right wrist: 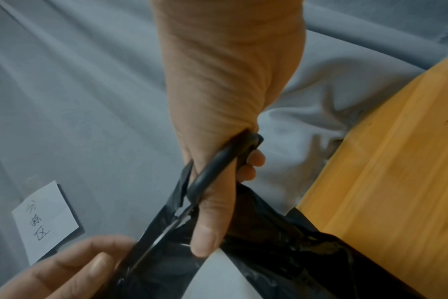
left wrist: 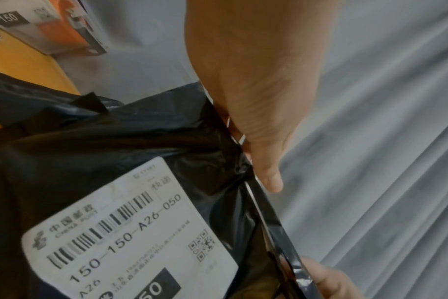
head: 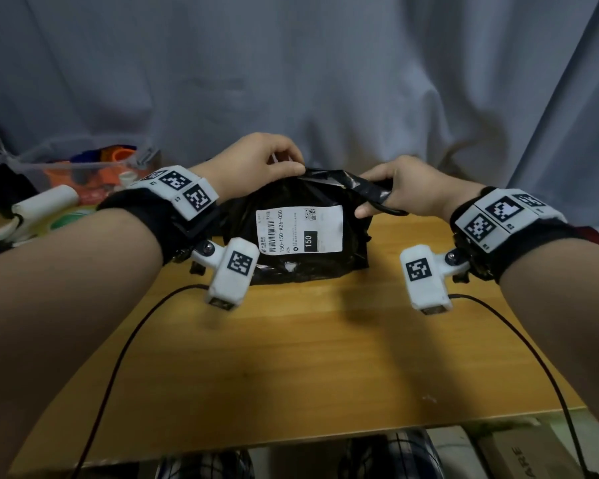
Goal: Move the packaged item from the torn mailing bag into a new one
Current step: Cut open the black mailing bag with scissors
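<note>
Cutting open the crumpled black plastic mailing bag (head: pixel 301 233) on the wooden bench (head: pixel 291 357): my left hand (head: pixel 256 160) pinches its top edge; right hand (head: pixel 402 191) grips black-handled scissors (right wrist: pixel 218 168). I'd keep blades shallow, film taut.

The right hand (right wrist: pixel 218 113) grips black-handled scissors (right wrist: pixel 212 172), the blades reaching down from the grip into the top edge of the black mailing bag (right wrist: pixel 269 252). Below and left of the grip, the left hand (right wrist: pixel 64 269) pinches that same edge — a handwritten paper note (right wrist: pixel 45 220) lies further left.
</note>
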The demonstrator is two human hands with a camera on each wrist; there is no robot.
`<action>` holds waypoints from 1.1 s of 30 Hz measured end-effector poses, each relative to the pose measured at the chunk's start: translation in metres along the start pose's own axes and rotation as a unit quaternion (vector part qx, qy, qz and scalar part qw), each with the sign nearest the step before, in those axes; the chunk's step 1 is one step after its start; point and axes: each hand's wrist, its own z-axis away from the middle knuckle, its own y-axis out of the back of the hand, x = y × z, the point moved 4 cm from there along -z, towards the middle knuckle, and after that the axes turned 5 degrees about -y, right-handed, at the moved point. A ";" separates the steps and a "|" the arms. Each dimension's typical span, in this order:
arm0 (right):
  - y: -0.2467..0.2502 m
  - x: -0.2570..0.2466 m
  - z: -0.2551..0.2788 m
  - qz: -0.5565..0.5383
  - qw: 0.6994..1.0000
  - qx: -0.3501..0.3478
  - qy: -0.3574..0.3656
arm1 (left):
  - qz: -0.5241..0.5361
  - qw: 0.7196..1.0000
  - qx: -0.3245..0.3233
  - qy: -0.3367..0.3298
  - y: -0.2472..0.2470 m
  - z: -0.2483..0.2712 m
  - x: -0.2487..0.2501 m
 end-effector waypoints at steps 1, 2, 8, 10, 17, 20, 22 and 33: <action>0.000 -0.001 0.001 0.000 1.000 0.003 0.001 | -0.005 1.000 -0.008 0.000 -0.001 -0.001 0.001; -0.001 -0.002 0.002 0.002 1.000 0.004 0.003 | -0.017 1.000 -0.016 -0.002 -0.002 -0.003 0.002; -0.003 -0.008 0.004 0.054 0.998 0.013 0.004 | -0.050 0.998 -0.009 -0.034 -0.008 -0.010 0.006; -0.002 -0.010 0.004 0.078 0.997 0.021 0.006 | -0.037 0.999 0.018 -0.036 -0.008 -0.010 0.005; 0.002 -0.017 0.005 0.146 0.989 0.001 0.015 | -0.021 0.999 0.023 -0.040 -0.005 -0.011 0.006; 0.001 -0.024 0.003 0.145 0.989 -0.003 0.016 | -0.025 0.998 0.006 -0.049 -0.005 -0.014 0.011; -0.002 -0.030 0.002 0.145 0.989 -0.012 0.021 | -0.027 0.999 0.003 -0.047 -0.005 -0.015 0.011; -0.005 -0.036 0.006 0.127 0.992 -0.005 0.016 | 0.022 0.999 -0.021 0.015 0.012 0.001 -0.012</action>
